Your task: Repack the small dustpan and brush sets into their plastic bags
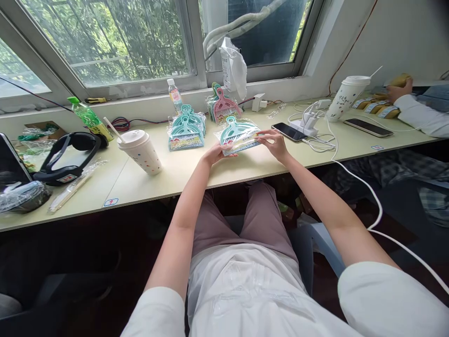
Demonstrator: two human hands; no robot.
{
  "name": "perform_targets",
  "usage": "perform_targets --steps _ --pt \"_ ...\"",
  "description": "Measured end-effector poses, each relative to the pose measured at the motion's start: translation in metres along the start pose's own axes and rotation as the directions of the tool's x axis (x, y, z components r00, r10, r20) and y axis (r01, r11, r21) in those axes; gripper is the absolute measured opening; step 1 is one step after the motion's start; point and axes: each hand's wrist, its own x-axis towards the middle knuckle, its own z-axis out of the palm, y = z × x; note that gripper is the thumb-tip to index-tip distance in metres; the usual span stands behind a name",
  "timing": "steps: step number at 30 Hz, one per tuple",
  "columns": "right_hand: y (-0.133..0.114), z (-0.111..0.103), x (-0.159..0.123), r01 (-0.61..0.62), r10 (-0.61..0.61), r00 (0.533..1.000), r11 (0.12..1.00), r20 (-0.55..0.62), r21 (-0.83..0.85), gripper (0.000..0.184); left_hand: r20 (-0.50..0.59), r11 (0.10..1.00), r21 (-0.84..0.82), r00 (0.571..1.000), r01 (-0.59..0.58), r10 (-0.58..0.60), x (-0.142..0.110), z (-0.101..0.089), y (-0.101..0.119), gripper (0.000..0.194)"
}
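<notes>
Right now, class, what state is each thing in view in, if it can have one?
Held dustpan set: bagged in clear plastic
Left hand: gripping the set
Right hand: gripping the set
Near cup: lidded, straw in
Far cup: lidded, straw in
Green bottle: capped
Small bottle: capped
Other dustpan sets: bagged
Nearer phone: screen dark
Power strip: plugs in
</notes>
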Motion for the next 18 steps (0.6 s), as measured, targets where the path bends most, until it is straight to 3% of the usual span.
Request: perform_targets --steps 6,14,18 --pt "-0.003 0.017 0.005 -0.153 0.17 0.982 0.971 -0.08 0.185 0.026 0.041 0.992 0.115 0.998 -0.054 0.049 0.0 -0.002 -0.001 0.069" --pt "-0.007 0.032 0.009 -0.414 0.426 0.903 0.834 0.049 0.365 0.049 0.025 0.988 0.147 0.999 -0.041 0.038 0.001 -0.014 -0.003 0.076" --pt "0.001 0.032 0.01 -0.59 0.538 0.802 0.649 0.258 0.48 0.067 -0.004 0.985 0.172 1.0 0.025 -0.025 -0.002 -0.014 0.001 0.086"
